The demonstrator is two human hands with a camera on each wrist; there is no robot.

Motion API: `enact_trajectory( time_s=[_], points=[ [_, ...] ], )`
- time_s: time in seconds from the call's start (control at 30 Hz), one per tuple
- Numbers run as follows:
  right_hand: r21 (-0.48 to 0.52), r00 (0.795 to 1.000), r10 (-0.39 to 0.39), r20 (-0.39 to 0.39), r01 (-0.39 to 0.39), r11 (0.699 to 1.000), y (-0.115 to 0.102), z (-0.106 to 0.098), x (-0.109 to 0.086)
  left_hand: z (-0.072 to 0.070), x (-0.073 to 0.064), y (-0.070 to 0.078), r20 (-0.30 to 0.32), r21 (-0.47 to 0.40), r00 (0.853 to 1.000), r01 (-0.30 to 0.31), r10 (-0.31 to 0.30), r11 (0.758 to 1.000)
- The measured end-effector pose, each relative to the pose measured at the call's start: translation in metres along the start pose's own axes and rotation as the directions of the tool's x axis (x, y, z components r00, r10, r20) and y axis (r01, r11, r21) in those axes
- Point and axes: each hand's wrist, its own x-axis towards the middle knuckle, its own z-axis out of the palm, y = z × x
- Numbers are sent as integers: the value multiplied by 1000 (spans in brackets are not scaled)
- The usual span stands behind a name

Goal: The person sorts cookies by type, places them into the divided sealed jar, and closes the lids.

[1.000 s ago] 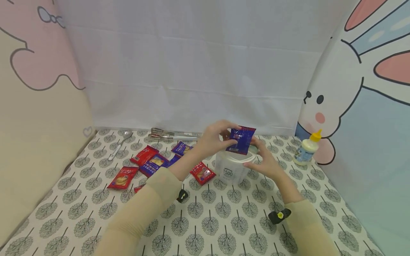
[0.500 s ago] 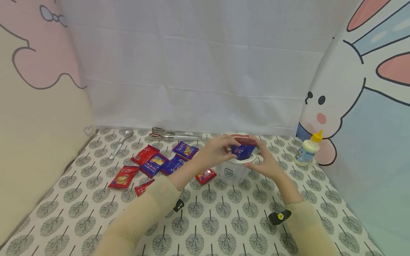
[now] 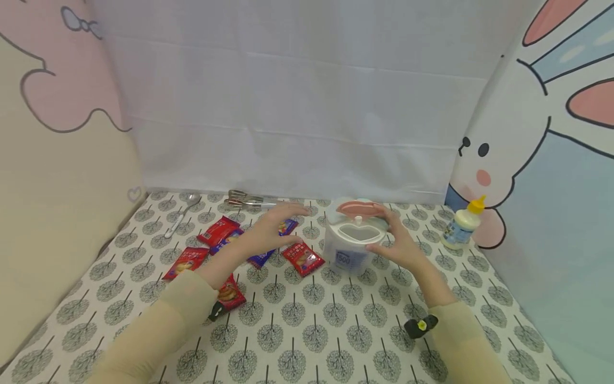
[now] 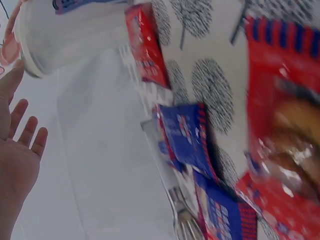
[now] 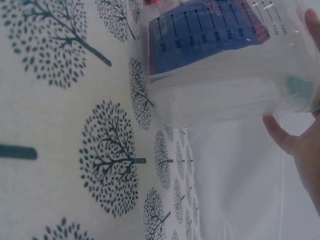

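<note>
A clear plastic container (image 3: 355, 242) with a measuring scale and a flip lid stands on the patterned cloth, its lid flap raised at the back. Inside it lies a blue snack packet (image 5: 200, 35), seen through the wall. My right hand (image 3: 400, 240) holds the container at its rim, thumb in front and fingers behind. To the left, my left hand (image 3: 261, 232) is in the air with fingers spread and nothing between them. Under and around it lie several packets, among them a red packet (image 3: 303, 260) and a blue packet (image 3: 261, 259).
Farther left lie a red packet (image 3: 187, 261) and a spoon (image 3: 179, 217). Metal tongs (image 3: 244, 201) lie along the back edge. A bottle with a yellow nozzle (image 3: 460, 226) stands at the right. A white curtain (image 3: 307, 106) hangs behind the table.
The blue packet in my left hand went down through the lid opening and now lies inside the container. My left hand let go and moved left; my right hand stayed at the rim.
</note>
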Motion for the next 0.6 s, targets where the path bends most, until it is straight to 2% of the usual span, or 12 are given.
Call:
enact_trajectory(
  time_s=[0.1, 0.17, 0.27, 0.33, 0.4, 0.5, 0.6],
  points=[
    [6, 1000, -3, 5, 3, 1000, -1, 0, 1, -15, -19, -19, 68, 7, 993, 100, -100, 995],
    [3, 1000, 1, 6, -1, 1000, -2, 0, 1, -24, -32, -32, 108, 5, 978, 178, -178, 984],
    [-4, 1000, 16, 5, -16, 1000, -3, 0, 1, -35, -48, -48, 169, 12, 944, 285, -283, 958],
    [-6, 1000, 25, 2, -25, 1000, -3, 0, 1, -39, -58, -58, 212, 8, 914, 353, -346, 936],
    [-4, 1000, 29, -1, -29, 1000, -3, 0, 1, -40, -67, -68, 244, 27, 888, 395, -389, 918],
    [-7, 1000, 28, -5, -28, 1000, -1, 0, 1, -37, -77, -79, 287, 31, 859, 434, -424, 900],
    [-6, 999, 31, -7, -31, 999, 0, 1, 1, -29, -82, -86, 307, 48, 847, 441, -433, 896]
  ],
)
